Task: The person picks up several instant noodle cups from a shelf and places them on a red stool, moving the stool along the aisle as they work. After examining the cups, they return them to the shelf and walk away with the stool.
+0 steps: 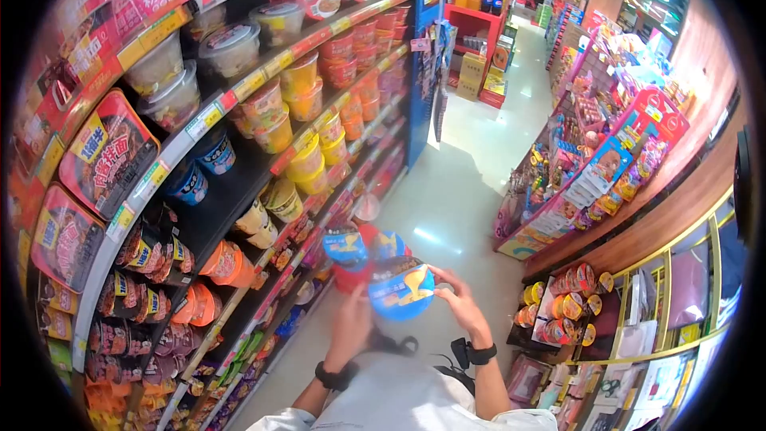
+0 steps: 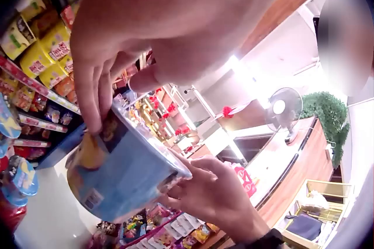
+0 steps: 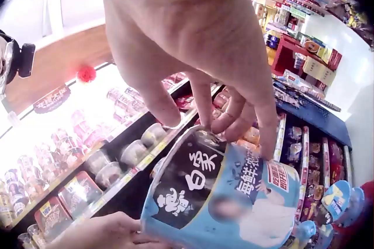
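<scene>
A blue instant noodle cup (image 1: 401,291) is held in front of the person's body, its lid facing the head camera. My left hand (image 1: 351,323) holds one side of it, with fingers (image 2: 93,100) over the rim in the left wrist view. From the other side my right hand (image 1: 461,303) grips it, thumb and fingers at the rim. The right wrist view shows the printed side of the cup (image 3: 216,196), with black and light blue panels and white characters. Just beyond the hands, more blue noodle cups (image 1: 345,249) stand by something red.
Shelves of cup and bowl noodles (image 1: 287,132) run along the left. On the right are a snack rack (image 1: 594,168) and a stand of small cups (image 1: 566,303). A pale floor aisle (image 1: 471,152) leads away to a red display (image 1: 479,28).
</scene>
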{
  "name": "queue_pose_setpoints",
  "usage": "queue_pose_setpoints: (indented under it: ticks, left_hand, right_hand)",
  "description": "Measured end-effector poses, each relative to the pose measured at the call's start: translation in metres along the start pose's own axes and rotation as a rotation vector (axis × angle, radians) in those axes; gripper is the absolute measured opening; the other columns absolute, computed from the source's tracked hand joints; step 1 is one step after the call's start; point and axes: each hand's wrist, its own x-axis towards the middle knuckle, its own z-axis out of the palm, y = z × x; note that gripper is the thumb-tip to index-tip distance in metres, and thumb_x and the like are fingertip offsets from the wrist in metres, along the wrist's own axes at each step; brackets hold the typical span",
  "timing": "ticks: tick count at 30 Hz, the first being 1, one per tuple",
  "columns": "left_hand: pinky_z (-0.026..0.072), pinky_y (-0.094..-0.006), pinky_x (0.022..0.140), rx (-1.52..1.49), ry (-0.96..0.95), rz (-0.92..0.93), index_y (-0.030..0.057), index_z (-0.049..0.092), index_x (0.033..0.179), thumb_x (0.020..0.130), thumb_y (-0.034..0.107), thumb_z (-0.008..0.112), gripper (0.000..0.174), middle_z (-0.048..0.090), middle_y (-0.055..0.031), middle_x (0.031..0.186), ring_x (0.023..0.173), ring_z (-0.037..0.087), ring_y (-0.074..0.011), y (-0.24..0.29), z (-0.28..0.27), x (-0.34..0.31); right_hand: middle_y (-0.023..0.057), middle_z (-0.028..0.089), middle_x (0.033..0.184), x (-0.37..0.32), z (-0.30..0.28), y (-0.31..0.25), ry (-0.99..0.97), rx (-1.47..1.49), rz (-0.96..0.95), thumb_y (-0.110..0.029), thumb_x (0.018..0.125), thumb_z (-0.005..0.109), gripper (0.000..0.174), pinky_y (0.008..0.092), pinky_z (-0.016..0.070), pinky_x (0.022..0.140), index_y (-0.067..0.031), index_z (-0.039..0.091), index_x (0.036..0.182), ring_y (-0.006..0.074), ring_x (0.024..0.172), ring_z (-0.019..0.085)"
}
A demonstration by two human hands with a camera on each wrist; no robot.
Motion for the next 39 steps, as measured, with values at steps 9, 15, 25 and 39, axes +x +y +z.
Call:
queue_pose_setpoints:
  ticks: [9, 15, 25, 39]
  left_hand:
    - [0.0526, -0.0327, 0.074, 0.116, -0.085, -0.007, -0.0076, 0.052, 0.128, 0.097, 0.018, 0.051, 0.04, 0.069, -0.0221, 0.094, 0.085, 0.07, -0.0216, -0.064, -0.002, 0.058]
    - [0.0517, -0.0369, 0.078, -0.051, -0.173, -0.158, -0.0052, 0.057, 0.116, 0.096, 0.018, 0.051, 0.031, 0.069, -0.0211, 0.096, 0.092, 0.069, -0.0266, -0.061, -0.005, 0.086]
    - [0.0491, -0.0469, 0.08, 0.055, -0.04, -0.162, -0.006, 0.053, 0.115, 0.094, 0.015, 0.048, 0.031, 0.064, -0.0288, 0.095, 0.094, 0.062, -0.0436, -0.079, 0.018, 0.152]
    - [0.0495, -0.0429, 0.079, 0.031, 0.217, -0.378, -0.006, 0.055, 0.113, 0.094, 0.014, 0.046, 0.029, 0.066, -0.0245, 0.094, 0.09, 0.065, -0.0358, -0.137, 0.073, 0.209]
  right_hand:
    - [0.009, 0.054, 0.118, 0.054, 0.014, 0.008, 0.059, -0.246, 0.151, -0.012, 0.084, 0.057, 0.048, 0.0317, 0.0408, 0.098, 0.0003, 0.056, 0.131, 0.0206, 0.111, 0.051]
    - [0.0086, 0.054, 0.116, 0.086, 0.01, 0.032, 0.061, -0.337, 0.26, -0.016, 0.087, 0.056, 0.046, 0.0325, 0.0426, 0.096, 0.001, 0.056, 0.13, 0.0205, 0.113, 0.053]
    - [0.0097, 0.047, 0.141, 0.191, -0.019, 0.066, -0.083, -0.146, 0.475, -0.025, 0.095, 0.054, 0.047, 0.0376, 0.0487, 0.095, 0.0001, 0.05, 0.134, 0.0216, 0.12, 0.051]
    - [0.0128, 0.063, 0.116, 0.302, -0.018, 0.179, -0.409, -0.31, 0.612, -0.032, 0.09, 0.055, 0.055, 0.0317, 0.0505, 0.079, 0.0043, 0.052, 0.132, 0.0194, 0.099, 0.061]
